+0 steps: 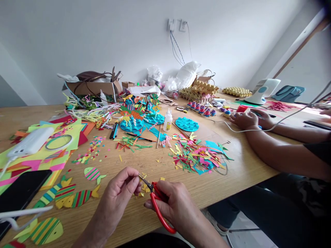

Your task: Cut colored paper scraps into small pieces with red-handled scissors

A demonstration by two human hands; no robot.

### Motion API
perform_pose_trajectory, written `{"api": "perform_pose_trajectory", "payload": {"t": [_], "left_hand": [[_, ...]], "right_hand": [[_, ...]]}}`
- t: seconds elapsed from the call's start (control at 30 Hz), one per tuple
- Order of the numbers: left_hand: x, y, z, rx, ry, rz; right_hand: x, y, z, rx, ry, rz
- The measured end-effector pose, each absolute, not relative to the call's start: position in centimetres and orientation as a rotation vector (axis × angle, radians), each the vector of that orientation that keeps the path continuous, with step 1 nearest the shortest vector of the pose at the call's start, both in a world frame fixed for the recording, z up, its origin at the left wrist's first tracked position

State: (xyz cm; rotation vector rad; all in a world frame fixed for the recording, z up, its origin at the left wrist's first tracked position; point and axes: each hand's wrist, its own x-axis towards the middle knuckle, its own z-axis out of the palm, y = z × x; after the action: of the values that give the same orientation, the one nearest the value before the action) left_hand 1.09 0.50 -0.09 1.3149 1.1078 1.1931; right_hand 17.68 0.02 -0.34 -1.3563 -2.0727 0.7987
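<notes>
Two bare hands work low in the head view: the right hand [177,199] grips one pair of red-handled scissors [163,215], blade tips at the left hand [122,189], whose fingertips pinch narrowly, contents too small to tell. From the scissors, at least five striped paper fish [81,198] lie toward nine and ten o'clock, one glue bottle [168,122] at twelve, one scrap pile [199,156] at one.

Pretty bright daylight w/ glare on the right side of the table [248,156], soft shadows, wide-angle distortion, dark blurry top-right corner.
</notes>
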Motion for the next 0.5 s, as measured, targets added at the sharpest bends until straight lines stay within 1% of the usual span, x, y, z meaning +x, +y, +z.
{"api": "perform_pose_trajectory", "payload": {"t": [0.33,0.5], "left_hand": [[1.09,0.18,-0.08,1.223,1.103,1.205],[1.01,0.21,-0.24,1.297,1.118,1.161]], "right_hand": [[17.74,0.06,-0.66,-1.374,-2.059,0.808],[17.45,-0.10,-0.36,-1.380,-2.086,0.783]]}}
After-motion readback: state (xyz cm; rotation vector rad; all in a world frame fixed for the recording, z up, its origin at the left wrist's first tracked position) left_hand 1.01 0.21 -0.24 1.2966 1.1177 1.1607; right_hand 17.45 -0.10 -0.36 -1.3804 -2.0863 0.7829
